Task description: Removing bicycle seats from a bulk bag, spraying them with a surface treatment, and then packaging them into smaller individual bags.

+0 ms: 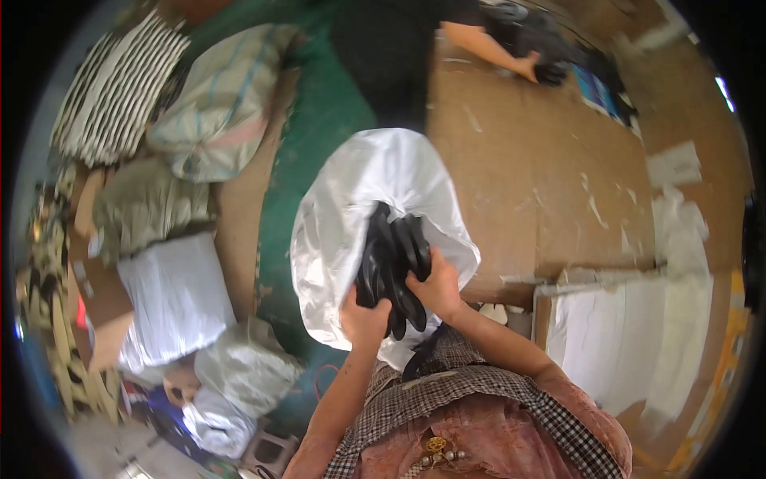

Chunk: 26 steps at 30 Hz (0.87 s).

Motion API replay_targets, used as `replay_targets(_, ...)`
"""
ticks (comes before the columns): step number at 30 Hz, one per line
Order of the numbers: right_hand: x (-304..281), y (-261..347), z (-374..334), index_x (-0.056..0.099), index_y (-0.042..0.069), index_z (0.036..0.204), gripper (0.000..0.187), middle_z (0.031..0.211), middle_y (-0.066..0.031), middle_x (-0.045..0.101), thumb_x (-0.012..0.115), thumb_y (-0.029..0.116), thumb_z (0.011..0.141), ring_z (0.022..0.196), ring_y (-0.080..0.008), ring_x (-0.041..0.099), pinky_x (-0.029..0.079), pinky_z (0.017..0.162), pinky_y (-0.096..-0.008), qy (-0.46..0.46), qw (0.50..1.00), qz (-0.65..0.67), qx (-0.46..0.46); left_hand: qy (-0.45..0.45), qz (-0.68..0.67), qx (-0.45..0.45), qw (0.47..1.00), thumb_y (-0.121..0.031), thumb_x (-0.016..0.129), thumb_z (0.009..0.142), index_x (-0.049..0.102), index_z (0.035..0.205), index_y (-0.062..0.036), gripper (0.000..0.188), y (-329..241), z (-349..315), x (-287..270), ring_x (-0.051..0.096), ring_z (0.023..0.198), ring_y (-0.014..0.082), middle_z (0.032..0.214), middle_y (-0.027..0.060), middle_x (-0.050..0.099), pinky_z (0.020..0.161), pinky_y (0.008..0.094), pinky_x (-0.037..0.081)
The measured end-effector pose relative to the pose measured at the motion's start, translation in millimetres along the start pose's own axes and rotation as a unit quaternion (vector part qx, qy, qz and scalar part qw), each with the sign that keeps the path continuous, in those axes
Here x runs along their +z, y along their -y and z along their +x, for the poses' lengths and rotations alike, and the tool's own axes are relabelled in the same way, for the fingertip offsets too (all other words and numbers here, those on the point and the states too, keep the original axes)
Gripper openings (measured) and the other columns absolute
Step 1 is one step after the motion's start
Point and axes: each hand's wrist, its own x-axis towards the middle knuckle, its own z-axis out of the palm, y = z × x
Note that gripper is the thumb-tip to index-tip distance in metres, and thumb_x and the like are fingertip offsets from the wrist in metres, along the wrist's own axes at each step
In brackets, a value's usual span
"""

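Note:
Several shiny black rubber gloves [391, 267] lie bunched together in the mouth of a large white sack [339, 207], directly in front of my body. My left hand [365, 323] grips the near left side of the bunch, its thumb over the gloves. On the right side, my right hand [437, 286] is closed round the same bunch. The sack's white cloth spreads around the gloves and partly covers my fingers. How deep the sack is and what lies further inside are hidden.
A brown cardboard-topped table [511, 184] stands to the right, where a co-worker's hand [531, 68] touches black items. White sheets [606, 335] lie in a box near right. Left are a woven sack [227, 100], a silvery-white bag [171, 295] and stacked white layers [124, 92].

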Motion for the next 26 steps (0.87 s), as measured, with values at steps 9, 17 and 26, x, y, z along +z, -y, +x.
replay_targets(9,-188.1,-65.0,-70.5,0.053,0.000,0.104,0.039,0.096,-0.0067,0.059,0.066,0.007,0.068,0.088,-0.0142,0.055,0.045,0.078,-0.0279,-0.397,0.820,0.401,0.094,0.062,-0.061,0.595,0.799,-0.007,0.061,0.053,0.053,0.108,0.0034,0.056,-172.6,-120.4,83.6,0.054,0.089,0.0353,0.101,0.0176,0.054,0.079,0.0410,0.046)
replay_targets(17,-399.8,-227.0,-188.5,0.053,0.002,0.114,0.040,0.110,-0.0072,0.057,0.064,0.013,0.076,0.097,-0.0165,0.055,0.045,0.084,-0.0293,-0.635,0.543,0.548,-0.038,0.190,-0.137,0.838,0.493,-0.004,0.063,0.054,0.055,0.110,-0.0007,0.056,-270.3,-340.2,286.4,0.053,0.090,0.0336,0.102,0.0148,0.054,0.082,0.0418,0.044)
replay_targets(26,-553.3,-485.0,-324.8,0.048,0.000,0.119,0.041,0.116,-0.0130,0.056,0.044,0.027,0.089,0.100,-0.0261,0.058,0.048,0.088,-0.0356,-0.476,0.558,0.670,-0.116,0.263,-0.158,0.906,0.293,-0.004,0.060,0.063,0.056,0.113,-0.0142,0.051,-281.8,-518.9,499.5,0.045,0.097,0.0249,0.113,0.0058,0.049,0.077,0.0375,0.035)
